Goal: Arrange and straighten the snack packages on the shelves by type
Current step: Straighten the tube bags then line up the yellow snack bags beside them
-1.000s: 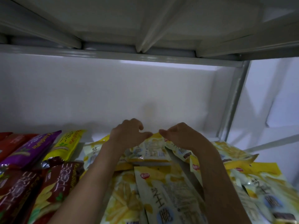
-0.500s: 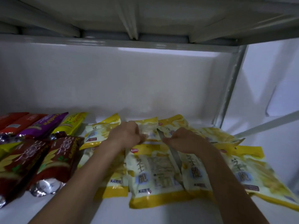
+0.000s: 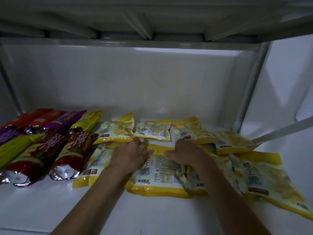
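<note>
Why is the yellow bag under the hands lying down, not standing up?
It lies flat: the yellow snack bag shows its whole printed face on the white shelf, both hands on its top edge. Why, I cannot tell.
</note>
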`<state>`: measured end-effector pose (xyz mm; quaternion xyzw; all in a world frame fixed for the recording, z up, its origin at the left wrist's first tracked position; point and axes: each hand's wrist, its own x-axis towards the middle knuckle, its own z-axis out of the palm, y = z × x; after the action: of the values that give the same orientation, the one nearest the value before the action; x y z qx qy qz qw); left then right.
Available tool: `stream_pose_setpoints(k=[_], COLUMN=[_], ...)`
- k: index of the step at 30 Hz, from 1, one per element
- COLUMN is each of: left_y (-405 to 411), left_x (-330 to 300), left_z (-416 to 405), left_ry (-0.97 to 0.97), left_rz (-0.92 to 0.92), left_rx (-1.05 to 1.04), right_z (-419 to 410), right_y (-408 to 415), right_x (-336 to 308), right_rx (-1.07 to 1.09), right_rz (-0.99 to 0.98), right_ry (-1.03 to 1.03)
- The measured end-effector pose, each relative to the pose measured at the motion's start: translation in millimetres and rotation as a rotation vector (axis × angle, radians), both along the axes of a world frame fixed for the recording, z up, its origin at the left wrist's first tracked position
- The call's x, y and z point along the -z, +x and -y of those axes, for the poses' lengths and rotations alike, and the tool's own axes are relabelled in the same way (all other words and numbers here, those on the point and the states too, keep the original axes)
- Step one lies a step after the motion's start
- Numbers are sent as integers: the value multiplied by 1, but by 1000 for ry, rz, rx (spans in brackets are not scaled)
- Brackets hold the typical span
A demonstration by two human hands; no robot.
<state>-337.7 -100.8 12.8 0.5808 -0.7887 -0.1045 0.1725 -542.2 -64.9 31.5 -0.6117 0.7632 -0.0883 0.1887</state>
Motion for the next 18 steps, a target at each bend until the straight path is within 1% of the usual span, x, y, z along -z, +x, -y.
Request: stream_pose_setpoints(k=[2, 5, 9, 11, 13, 15, 18], left_y=[-2, -5, -7, -6, -5, -4, -2], left_x=[1, 4, 4, 2, -2, -7, -9], left_z=[-1, 1, 7, 9, 9, 9, 9], left_ry=[-7, 9, 129, 181, 221, 250, 270], left_rz=[15, 56, -106, -249, -453, -630, -884], left_rx=[-17, -28, -50, -46, -34, -40, -70], right_z=[2, -1, -4, -7, -11, -15, -21], right_y=[0, 1, 2, 1, 2, 1, 1], right_x=[2, 3, 5, 3, -4, -9, -13], right_rx=[21, 64, 66, 96, 81, 64, 56], right_rz=[36, 26, 33, 63, 106, 150, 271], right_ry=[-33, -58, -56, -44, -31, -75, -176])
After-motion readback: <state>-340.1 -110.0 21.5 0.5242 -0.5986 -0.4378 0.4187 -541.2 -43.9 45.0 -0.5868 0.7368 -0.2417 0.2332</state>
